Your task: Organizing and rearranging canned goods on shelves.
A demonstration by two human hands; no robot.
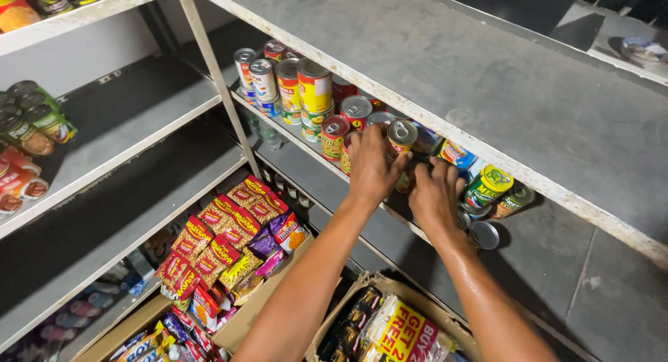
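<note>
2 bare hands are seen reaching into a grey metal shelf (487, 91) stocked with cans. The left hand (372, 169) is wrapped around a can (401, 136) with a silver pull-tab lid, fingers curled and pinching its sides. Just right of that can, the right hand (435, 195) is laid on lower cans, fingers slightly spread. Stacked cans (306, 91) are seen left of it. Snack packets (233, 230) are piled below the shelf.
</note>
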